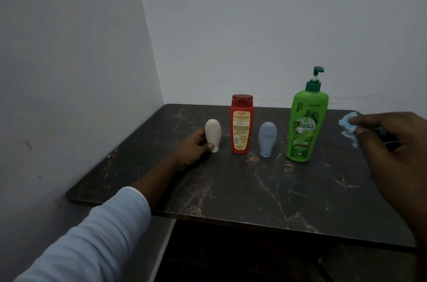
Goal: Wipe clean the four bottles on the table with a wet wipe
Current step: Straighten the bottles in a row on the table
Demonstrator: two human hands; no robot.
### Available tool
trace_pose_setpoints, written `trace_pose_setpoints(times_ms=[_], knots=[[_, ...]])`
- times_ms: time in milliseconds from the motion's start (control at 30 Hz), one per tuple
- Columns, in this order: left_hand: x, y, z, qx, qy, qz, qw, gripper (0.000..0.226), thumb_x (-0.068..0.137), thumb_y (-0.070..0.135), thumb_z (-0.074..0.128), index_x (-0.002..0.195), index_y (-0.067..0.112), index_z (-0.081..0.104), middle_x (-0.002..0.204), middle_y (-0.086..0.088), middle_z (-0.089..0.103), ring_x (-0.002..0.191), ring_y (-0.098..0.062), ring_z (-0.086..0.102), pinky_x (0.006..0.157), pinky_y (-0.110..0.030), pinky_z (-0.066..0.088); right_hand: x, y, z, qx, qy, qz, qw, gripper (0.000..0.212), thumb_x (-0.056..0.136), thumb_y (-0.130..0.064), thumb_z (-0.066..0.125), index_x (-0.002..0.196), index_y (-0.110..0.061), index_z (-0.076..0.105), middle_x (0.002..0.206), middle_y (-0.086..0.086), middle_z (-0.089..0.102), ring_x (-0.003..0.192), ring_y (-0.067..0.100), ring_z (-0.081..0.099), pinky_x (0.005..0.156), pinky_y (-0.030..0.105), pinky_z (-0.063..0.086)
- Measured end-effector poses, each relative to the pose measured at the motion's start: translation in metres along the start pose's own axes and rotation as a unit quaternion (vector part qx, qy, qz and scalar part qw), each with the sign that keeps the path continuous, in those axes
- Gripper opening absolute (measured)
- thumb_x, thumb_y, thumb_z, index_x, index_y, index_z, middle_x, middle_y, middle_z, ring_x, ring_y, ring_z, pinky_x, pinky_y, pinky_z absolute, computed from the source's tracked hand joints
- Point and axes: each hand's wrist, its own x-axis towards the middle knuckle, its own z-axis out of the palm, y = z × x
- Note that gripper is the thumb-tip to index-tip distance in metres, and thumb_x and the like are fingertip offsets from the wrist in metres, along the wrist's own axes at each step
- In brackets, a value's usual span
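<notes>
Head view puts us, as we judge it, near the start. All four bottles stand upright in a row on the dark marbled counter (254,189), and the wipe is touching none of them. Nothing shows whether any bottle is already clean, so we count all four as still to do.

Our left hand (196,145) grips the small cream bottle (213,133) at the left end of the row, with the fingers behind it and the thumb near its cap. That bottle rests cap-down on the counter. Next along are the red Karthika bottle (241,123), the blue-grey bottle (267,138) and the green Vatika pump bottle (306,124), none of them touched.

Our right hand (392,143) is well apart from the cream bottle, beyond the pump bottle. It pinches the pale blue wet wipe (347,124) between thumb and fingertips. We cannot tell whether the wipe has left the counter.
</notes>
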Motion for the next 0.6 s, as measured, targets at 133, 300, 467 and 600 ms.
trace_pose_setpoints(times_ms=[133,300,467,600], knots=[[-0.001,-0.001,0.000,-0.001,0.002,0.004,1.000,0.063,0.096,0.015,0.064,0.152,0.022,0.036,0.153,-0.003,0.047,0.140,-0.022,0.045,0.114,-0.044,0.037,-0.001,-0.007,-0.001,0.001,0.003,-0.005,1.000,0.029,0.094,-0.033,0.054,0.113,-0.022,0.073,0.102,0.004,0.066,0.086,0.024,0.063,0.084,0.054,0.055],[0.000,-0.003,-0.004,-0.006,-0.010,-0.003,1.000,0.066,0.093,0.021,0.069,0.150,0.026,0.036,0.152,-0.002,0.047,0.139,-0.023,0.046,0.113,-0.044,0.040,-0.001,-0.010,-0.002,-0.003,0.006,-0.012,1.000,0.025,0.095,-0.027,0.057,0.112,-0.019,0.074,0.100,0.006,0.066,0.085,0.025,0.063,0.083,0.053,0.055],[-0.017,0.005,-0.012,-0.149,0.025,0.018,0.988,0.110,0.069,0.035,0.089,0.155,0.042,0.020,0.156,-0.003,0.040,0.137,-0.024,0.046,0.110,-0.051,0.044,-0.002,-0.017,-0.011,-0.030,0.001,-0.011,1.000,0.020,0.094,-0.008,0.065,0.110,-0.016,0.075,0.101,0.003,0.064,0.088,0.013,0.057,0.085,0.031,0.048],[-0.051,0.034,0.001,-0.226,0.250,0.069,0.939,0.072,0.086,0.045,0.073,0.148,0.040,0.036,0.150,0.002,0.048,0.132,-0.018,0.051,0.107,-0.050,0.046,-0.006,-0.017,-0.014,-0.020,-0.010,-0.005,1.000,0.024,0.089,0.001,0.068,0.108,-0.013,0.076,0.097,-0.001,0.060,0.079,-0.008,0.049,0.078,-0.005,0.033]])
